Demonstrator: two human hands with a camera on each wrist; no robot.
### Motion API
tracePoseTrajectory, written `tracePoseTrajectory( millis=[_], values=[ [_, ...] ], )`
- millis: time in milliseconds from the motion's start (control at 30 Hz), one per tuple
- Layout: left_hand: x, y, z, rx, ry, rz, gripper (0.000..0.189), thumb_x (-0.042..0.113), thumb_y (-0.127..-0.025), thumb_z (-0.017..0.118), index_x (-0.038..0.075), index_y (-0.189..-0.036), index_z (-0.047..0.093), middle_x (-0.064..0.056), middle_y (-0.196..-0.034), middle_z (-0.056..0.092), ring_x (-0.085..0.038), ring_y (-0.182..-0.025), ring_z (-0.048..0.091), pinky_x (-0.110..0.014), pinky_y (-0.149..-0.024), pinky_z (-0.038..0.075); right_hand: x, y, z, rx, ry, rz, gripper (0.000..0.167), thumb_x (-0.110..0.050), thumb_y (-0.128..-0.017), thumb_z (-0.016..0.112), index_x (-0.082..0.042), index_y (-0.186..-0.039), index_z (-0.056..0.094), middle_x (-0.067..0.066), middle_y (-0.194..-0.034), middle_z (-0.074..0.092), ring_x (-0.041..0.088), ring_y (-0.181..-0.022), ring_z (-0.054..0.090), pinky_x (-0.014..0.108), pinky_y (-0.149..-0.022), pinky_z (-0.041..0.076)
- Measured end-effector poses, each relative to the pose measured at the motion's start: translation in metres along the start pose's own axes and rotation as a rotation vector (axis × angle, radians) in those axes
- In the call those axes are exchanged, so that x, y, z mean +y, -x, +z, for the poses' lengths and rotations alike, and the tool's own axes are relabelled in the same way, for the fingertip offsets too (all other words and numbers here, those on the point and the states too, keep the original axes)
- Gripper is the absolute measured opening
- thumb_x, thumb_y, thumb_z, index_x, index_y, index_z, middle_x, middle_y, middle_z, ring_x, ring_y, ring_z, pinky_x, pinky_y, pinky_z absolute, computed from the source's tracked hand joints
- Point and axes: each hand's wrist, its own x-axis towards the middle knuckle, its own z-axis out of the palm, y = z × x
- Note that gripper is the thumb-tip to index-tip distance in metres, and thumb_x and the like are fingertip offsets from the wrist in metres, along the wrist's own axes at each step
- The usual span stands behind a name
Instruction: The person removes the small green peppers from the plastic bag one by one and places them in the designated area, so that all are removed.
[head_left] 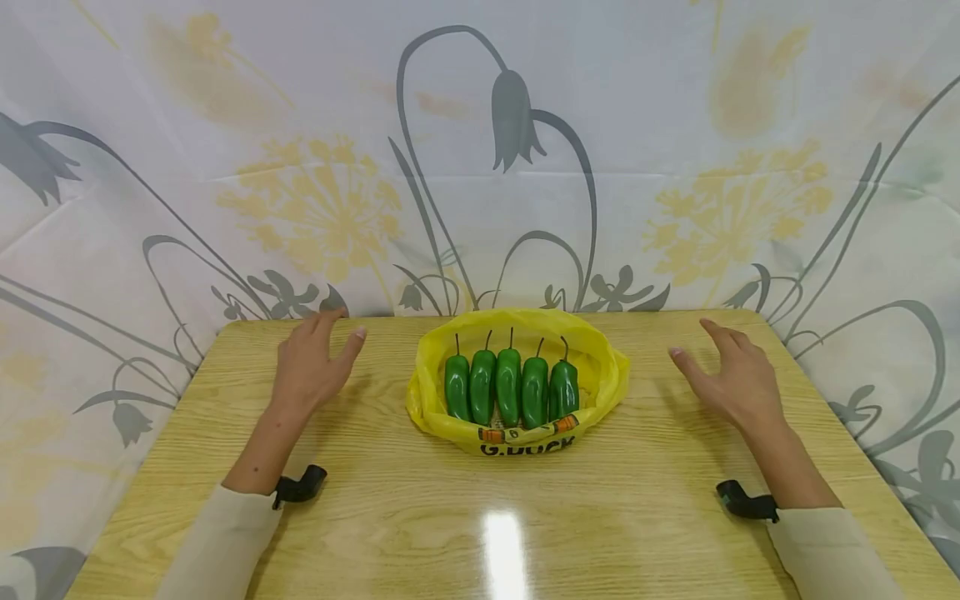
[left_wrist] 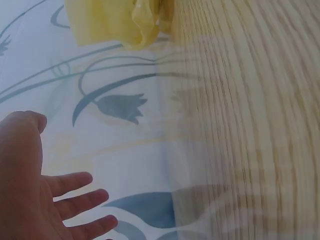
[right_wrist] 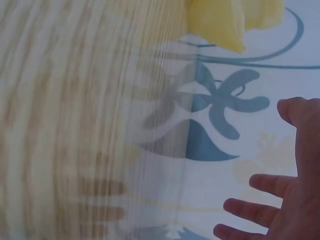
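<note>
A yellow plastic bag (head_left: 607, 367) with rolled-down sides stands at the middle of the table, printed with dark letters on its front. Inside it several green peppers (head_left: 508, 387) stand side by side in a row, stems up. To the left of the bag is my left hand (head_left: 311, 367), fingers spread and holding nothing. My right hand (head_left: 731, 379) is over the table to the right, its fingers apart with nothing in them. Neither hand touches the bag. Each wrist view shows a hand with loosely extended fingers and part of the yellow bag at the top.
The wood-grain table (head_left: 375, 517) reaches back to a white curtain (head_left: 480, 208) with grey and yellow flower prints, which also runs down both sides. Black wrist mounts (head_left: 300, 485) sit at both sleeve cuffs. Light glares off the table's front.
</note>
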Motion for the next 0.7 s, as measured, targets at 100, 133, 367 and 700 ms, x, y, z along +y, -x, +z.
tracePoseTrajectory(
  millis=[100,133,367,700],
  values=[
    [0.004,0.001,0.002,-0.013,0.017,0.006,0.066,0.051,-0.111,0.047,0.000,-0.153,0.051,-0.030,-0.152,0.050,-0.054,-0.140,0.045,-0.076,-0.112,0.033,-0.003,0.001,-0.001,0.001,-0.010,-0.005,0.079,-0.055,-0.106,0.054,-0.002,-0.162,0.037,0.041,-0.155,0.039,0.070,-0.135,0.035,0.083,-0.101,0.031],
    [0.006,0.001,0.003,-0.019,0.020,0.006,0.066,0.051,-0.111,0.047,0.000,-0.153,0.051,-0.030,-0.152,0.050,-0.053,-0.140,0.045,-0.075,-0.112,0.033,-0.005,0.001,-0.001,0.002,-0.013,-0.008,0.079,-0.055,-0.106,0.054,-0.002,-0.162,0.038,0.041,-0.155,0.039,0.069,-0.136,0.035,0.083,-0.102,0.031],
    [0.018,0.004,0.007,-0.063,0.087,0.001,0.064,0.049,-0.111,0.048,0.001,-0.153,0.052,-0.027,-0.152,0.051,-0.050,-0.140,0.047,-0.069,-0.113,0.037,-0.014,0.003,-0.002,0.007,-0.044,-0.029,0.076,-0.053,-0.106,0.056,0.000,-0.159,0.041,0.039,-0.154,0.041,0.067,-0.137,0.035,0.082,-0.103,0.031],
    [0.030,0.009,0.022,-0.091,0.183,0.002,0.059,0.046,-0.111,0.052,0.004,-0.151,0.055,-0.021,-0.140,0.063,-0.042,-0.127,0.060,-0.062,-0.104,0.048,-0.026,0.004,-0.003,0.011,-0.065,-0.058,0.075,-0.051,-0.105,0.060,-0.001,-0.158,0.044,0.037,-0.154,0.042,0.064,-0.137,0.037,0.080,-0.104,0.032]
  ],
)
